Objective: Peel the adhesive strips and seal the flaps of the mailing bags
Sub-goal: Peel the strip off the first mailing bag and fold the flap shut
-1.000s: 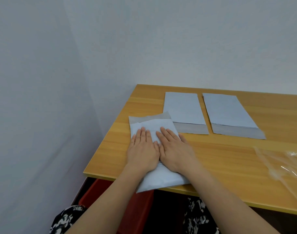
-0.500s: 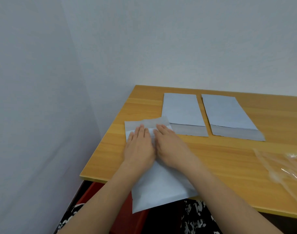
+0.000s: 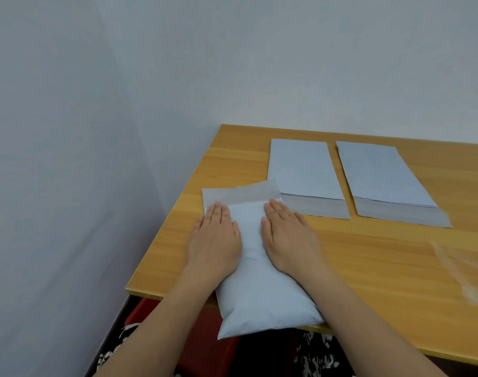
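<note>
Head view: a stuffed pale grey plastic mailing bag (image 3: 255,270) is being pressed flat on the wooden table (image 3: 368,262).
The left hand (image 3: 214,240) and right hand (image 3: 289,238) are being laid on it with fingers straight, near the grey flap (image 3: 240,194); its near end is overhanging the table edge.

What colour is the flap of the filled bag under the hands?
Grey, darker than the pale bluish-white bag; the flap shows in the head view.
</note>
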A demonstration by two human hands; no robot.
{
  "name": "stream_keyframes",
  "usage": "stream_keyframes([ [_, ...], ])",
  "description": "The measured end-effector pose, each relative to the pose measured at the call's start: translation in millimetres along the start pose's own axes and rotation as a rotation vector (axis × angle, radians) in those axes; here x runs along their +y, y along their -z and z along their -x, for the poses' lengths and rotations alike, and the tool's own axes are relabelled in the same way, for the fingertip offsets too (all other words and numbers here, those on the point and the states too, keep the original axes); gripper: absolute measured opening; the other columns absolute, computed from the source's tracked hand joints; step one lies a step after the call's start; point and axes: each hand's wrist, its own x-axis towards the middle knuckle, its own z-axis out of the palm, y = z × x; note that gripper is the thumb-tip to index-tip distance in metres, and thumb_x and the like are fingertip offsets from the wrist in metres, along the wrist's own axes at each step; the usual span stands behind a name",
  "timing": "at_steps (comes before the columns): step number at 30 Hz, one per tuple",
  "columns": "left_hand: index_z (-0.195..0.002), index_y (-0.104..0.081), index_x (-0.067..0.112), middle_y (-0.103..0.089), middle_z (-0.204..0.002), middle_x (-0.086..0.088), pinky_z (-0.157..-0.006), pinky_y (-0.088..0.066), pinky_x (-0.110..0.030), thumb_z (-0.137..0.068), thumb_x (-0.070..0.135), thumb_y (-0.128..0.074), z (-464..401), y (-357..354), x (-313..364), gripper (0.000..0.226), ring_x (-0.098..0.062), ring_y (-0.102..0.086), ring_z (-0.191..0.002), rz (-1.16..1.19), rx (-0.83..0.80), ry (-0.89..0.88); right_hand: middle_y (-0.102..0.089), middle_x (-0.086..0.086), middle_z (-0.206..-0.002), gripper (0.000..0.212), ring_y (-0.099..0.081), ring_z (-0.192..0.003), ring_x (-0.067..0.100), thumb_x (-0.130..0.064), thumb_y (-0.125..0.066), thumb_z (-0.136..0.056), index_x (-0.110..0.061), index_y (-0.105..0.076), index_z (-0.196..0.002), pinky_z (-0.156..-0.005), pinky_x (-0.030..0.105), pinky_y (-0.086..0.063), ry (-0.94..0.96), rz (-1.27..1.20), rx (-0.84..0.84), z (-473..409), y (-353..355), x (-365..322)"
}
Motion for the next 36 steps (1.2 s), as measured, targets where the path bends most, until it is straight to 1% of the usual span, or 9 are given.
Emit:
stream_keyframes([
  [4,-0.139,-0.040,0.013,-0.036,-0.150,0.000,-0.111,-0.026,-0.032,-0.102,0.025,-0.022,-7,2,-6,0.043,-0.014,-0.029,-0.140,0.002,0.112,0.017,-0.027,-0.004,-0.157,0.051,-0.021,-0.145,0.011,-0.036,-0.017,-0.103,-0.018,-0.033,-0.148,-0.116,0.035,-0.016,-0.082,0.018,0.031,-1,5,1],
  [6,-0.093,-0.059,0.017,-0.059,-0.106,0.000,-0.080,-0.040,-0.031,-0.100,0.019,-0.033,-9,6,-9,0.027,-0.021,-0.055,-0.109,-0.004,0.240,-0.021,-0.047,-0.003,-0.145,0.046,-0.036,-0.135,0.016,-0.035,-0.021,-0.102,-0.019,-0.053,-0.130,-0.106,0.035,-0.028,-0.090,0.077,0.076,-8,7,2],
  [9,-0.057,-0.048,0.013,-0.047,-0.070,0.001,-0.057,-0.029,-0.032,-0.094,0.023,-0.047,-16,13,-19,0.038,-0.020,-0.049,-0.075,0.035,0.332,0.037,-0.065,-0.002,-0.099,0.036,-0.047,-0.106,0.022,-0.034,-0.030,-0.101,-0.017,-0.055,-0.082,-0.077,0.033,-0.031,-0.121,0.142,0.106,-23,17,3],
  [11,-0.058,-0.058,0.011,-0.056,-0.071,0.002,-0.056,-0.033,-0.031,-0.087,0.030,-0.062,-24,17,-27,0.035,-0.019,-0.050,-0.075,0.161,0.340,0.106,-0.058,-0.001,-0.082,0.035,-0.049,-0.097,0.022,-0.031,-0.040,-0.099,-0.014,-0.053,-0.072,-0.069,0.032,-0.035,-0.122,0.111,0.142,-33,20,8],
  [16,-0.074,-0.061,0.011,-0.057,-0.074,0.004,-0.059,-0.039,-0.026,-0.070,0.027,-0.081,-37,31,-43,0.026,-0.016,-0.054,-0.073,0.567,0.191,0.311,-0.058,0.001,-0.084,0.022,-0.055,-0.077,0.019,-0.024,-0.060,-0.089,-0.010,-0.063,-0.073,-0.065,0.033,-0.045,-0.217,-0.229,0.270,-43,11,22],
  [19,-0.099,-0.059,0.015,-0.054,-0.094,0.002,-0.078,-0.046,-0.032,-0.068,0.027,-0.084,-47,36,-47,0.041,-0.018,-0.054,-0.090,0.594,0.064,0.386,-0.062,-0.004,-0.088,0.011,-0.058,-0.080,0.014,-0.028,-0.068,-0.085,-0.017,-0.067,-0.085,-0.068,0.026,-0.038,-0.267,-0.353,0.297,-46,11,29],
  [23,-0.110,-0.058,0.016,-0.052,-0.102,0.000,-0.087,-0.047,-0.035,-0.069,0.024,-0.084,-61,39,-51,0.049,-0.020,-0.053,-0.097,0.578,-0.056,0.400,-0.063,-0.009,-0.096,0.027,-0.059,-0.093,0.013,-0.031,-0.070,-0.083,-0.022,-0.063,-0.107,-0.076,0.028,-0.044,-0.341,-0.389,0.161,-59,15,35],
  [29,-0.093,-0.060,0.018,-0.055,-0.101,-0.003,-0.089,-0.044,-0.033,-0.073,0.019,-0.081,-71,40,-50,0.029,-0.021,-0.054,-0.098,0.560,-0.151,0.379,-0.059,-0.006,-0.097,0.028,-0.059,-0.100,0.020,-0.026,-0.073,-0.081,-0.025,-0.059,-0.106,-0.094,0.041,-0.049,-0.453,-0.486,-0.147,-86,27,40],
  [36,-0.090,-0.058,0.021,-0.056,-0.091,0.002,-0.082,-0.046,-0.031,-0.074,0.017,-0.079,-71,34,-53,0.026,-0.017,-0.055,-0.088,0.589,-0.118,0.333,-0.054,-0.009,-0.078,0.015,-0.054,-0.080,0.015,-0.022,-0.072,-0.082,-0.025,-0.057,-0.084,-0.079,0.032,-0.047,-0.391,-0.498,-0.151,-88,27,42],
])
